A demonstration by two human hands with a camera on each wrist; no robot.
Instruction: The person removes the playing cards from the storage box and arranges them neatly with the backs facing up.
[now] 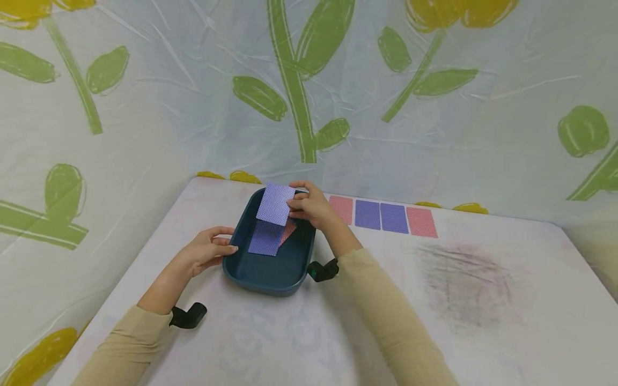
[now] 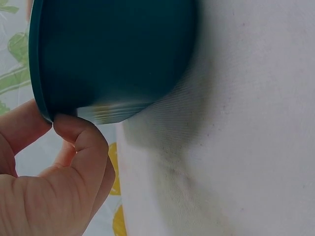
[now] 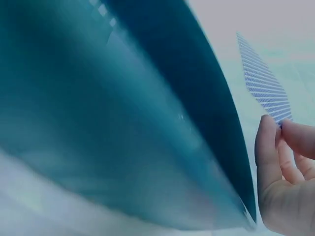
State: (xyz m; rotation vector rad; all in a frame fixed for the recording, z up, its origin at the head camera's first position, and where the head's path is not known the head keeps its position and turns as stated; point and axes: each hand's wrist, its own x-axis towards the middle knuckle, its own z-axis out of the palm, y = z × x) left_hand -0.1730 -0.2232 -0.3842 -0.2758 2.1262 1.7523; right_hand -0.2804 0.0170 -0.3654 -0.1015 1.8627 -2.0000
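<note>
A dark teal tray (image 1: 263, 273) with raised walls stands on the white table. My left hand (image 1: 206, 251) pinches its left rim between thumb and fingers, as the left wrist view also shows at the tray wall (image 2: 118, 54). Above the tray's far part, my right hand (image 1: 311, 206) pinches a blue-backed playing card (image 1: 275, 205) by its right edge; in the right wrist view the card (image 3: 266, 81) stands tilted beyond the rim. Inside the tray lie another blue-backed card (image 1: 264, 239) and a red-backed card (image 1: 288, 232), partly covered.
To the right of the tray, a row of cards lies along the table's back edge: a red one (image 1: 341, 208), two blue ones (image 1: 368, 215) and another red one (image 1: 422, 222). A dark smudge (image 1: 468, 284) marks the table's right side. A flower-printed sheet (image 1: 193, 107) hangs behind.
</note>
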